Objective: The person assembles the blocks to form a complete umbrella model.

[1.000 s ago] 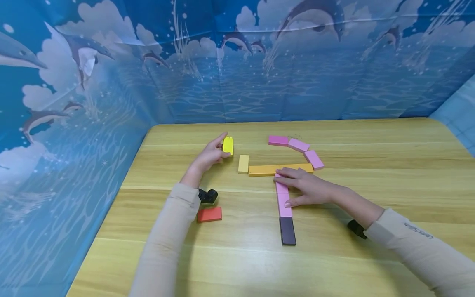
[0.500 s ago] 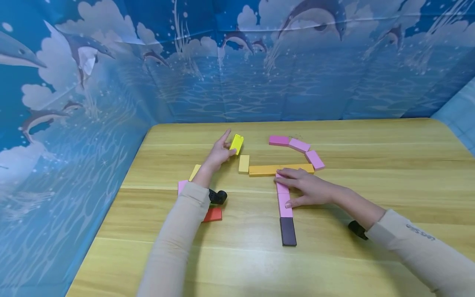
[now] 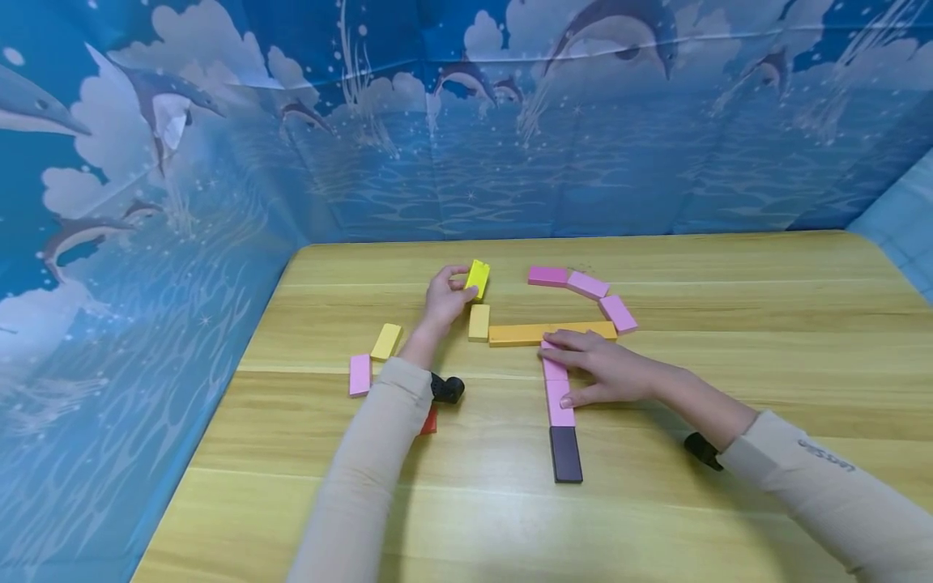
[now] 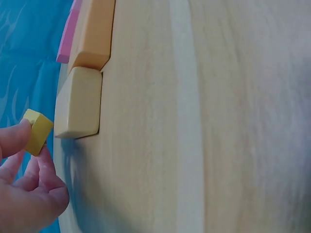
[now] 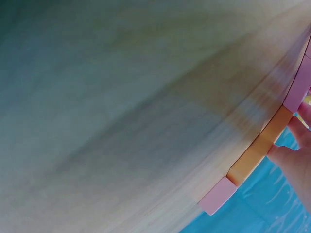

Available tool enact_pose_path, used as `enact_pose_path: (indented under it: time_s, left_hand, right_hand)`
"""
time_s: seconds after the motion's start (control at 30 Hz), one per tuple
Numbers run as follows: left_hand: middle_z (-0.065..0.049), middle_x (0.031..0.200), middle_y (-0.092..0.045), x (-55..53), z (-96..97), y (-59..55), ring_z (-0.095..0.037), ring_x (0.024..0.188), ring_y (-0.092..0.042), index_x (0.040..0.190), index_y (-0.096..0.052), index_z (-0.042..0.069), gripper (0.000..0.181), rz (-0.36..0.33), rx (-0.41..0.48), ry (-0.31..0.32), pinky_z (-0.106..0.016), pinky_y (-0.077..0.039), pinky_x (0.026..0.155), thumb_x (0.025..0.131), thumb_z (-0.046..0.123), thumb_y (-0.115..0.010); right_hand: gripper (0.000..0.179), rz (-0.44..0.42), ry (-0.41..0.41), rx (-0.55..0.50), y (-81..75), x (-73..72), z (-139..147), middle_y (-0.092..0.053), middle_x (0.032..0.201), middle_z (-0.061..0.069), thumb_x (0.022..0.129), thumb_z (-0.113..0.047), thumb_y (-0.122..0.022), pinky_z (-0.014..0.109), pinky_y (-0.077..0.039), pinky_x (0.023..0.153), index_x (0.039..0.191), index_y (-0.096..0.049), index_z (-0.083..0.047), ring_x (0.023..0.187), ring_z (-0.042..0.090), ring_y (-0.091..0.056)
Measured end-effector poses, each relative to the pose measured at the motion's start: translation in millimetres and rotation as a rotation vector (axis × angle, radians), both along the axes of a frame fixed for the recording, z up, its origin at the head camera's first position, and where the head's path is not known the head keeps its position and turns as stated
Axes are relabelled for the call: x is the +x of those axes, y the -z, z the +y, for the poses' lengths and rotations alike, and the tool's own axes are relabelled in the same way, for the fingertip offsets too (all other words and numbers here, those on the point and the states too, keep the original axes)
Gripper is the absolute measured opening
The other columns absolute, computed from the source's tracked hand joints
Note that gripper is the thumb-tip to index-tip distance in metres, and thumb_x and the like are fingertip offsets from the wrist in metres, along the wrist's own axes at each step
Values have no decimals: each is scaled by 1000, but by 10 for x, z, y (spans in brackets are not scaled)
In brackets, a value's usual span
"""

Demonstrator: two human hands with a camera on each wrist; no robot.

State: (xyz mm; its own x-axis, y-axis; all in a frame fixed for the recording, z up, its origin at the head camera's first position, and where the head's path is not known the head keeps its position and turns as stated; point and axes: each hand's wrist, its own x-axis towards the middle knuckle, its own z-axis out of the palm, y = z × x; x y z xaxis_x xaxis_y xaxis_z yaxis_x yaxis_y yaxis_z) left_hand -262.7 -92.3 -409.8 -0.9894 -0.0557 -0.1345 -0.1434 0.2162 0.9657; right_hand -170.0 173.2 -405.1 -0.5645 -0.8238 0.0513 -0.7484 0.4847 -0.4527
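Between the thumb and fingers of my left hand point(image 3: 445, 300) is a bright yellow block point(image 3: 477, 278), pinched just beyond the far end of a pale yellow block point(image 3: 479, 322). The left wrist view shows the yellow block point(image 4: 39, 133) tilted near the pale one point(image 4: 80, 104). A long orange block point(image 3: 513, 335) runs right from the pale block. My right hand point(image 3: 601, 368) rests with spread fingers at a column of pink blocks point(image 3: 557, 413), partly covering it and the orange block. A black block point(image 3: 565, 455) ends the column at the near side.
A magenta block point(image 3: 548, 276) and two pink blocks, one of them the lower pink block point(image 3: 618, 314), curve down to the orange block's right end. Left of my left arm lie a yellow block point(image 3: 386, 342) and a pink block point(image 3: 360, 375). My sleeve partly hides a red block point(image 3: 430, 421).
My left hand has moved right with the bright yellow block, which has tilted and come up to the pale block. The loose yellow and pink blocks are uncovered. My right hand has stayed put.
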Motion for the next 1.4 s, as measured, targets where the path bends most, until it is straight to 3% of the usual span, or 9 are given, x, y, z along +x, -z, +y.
enact_pose_path:
  time_s: [0.3, 0.6, 0.83, 1.2, 1.4]
  left_hand:
    - [-20, 110, -60, -15, 75, 48, -27, 99, -59, 121, -57, 0, 37, 4, -50, 4, -32, -51, 80, 85, 0, -65]
    - [-21, 107, -63, 0, 107, 67, -29, 98, -61, 117, -59, -5, 34, 55, -128, 43, -31, -51, 79, 84, -1, -65]
    - [-16, 109, -63, -3, 138, 58, -25, 98, -59, 117, -62, -3, 32, 113, -260, 46, -30, -49, 81, 85, 2, -64]
    - [-12, 105, -66, 16, 148, 53, -24, 97, -58, 107, -69, 1, 21, 162, -354, 60, -32, -47, 83, 86, 2, -64]
    - [-12, 105, -66, 29, 139, 56, -25, 97, -58, 105, -69, 0, 20, 162, -345, 78, -33, -46, 84, 86, 2, -64]
  right_hand:
    - [75, -37, 15, 28, -8, -6, -5, -32, 145, 23, 81, -37, -71, 55, -27, 101, 139, -41, 0, 132, 41, -28]
    - [76, -30, 18, 30, 6, -16, 6, -33, 145, 22, 80, -39, -70, 55, -27, 102, 139, -41, -2, 132, 40, -28]
    - [76, -40, 27, 33, -4, -17, 2, -33, 145, 22, 80, -40, -70, 56, -26, 102, 139, -41, -2, 132, 40, -28]
    - [76, -32, 21, 29, 0, -18, -4, -33, 144, 23, 81, -40, -70, 57, -27, 101, 139, -41, -1, 132, 41, -28]
    - [76, -44, 30, 38, -7, -17, -3, -33, 145, 22, 80, -40, -70, 57, -26, 102, 140, -41, -2, 132, 41, -28]
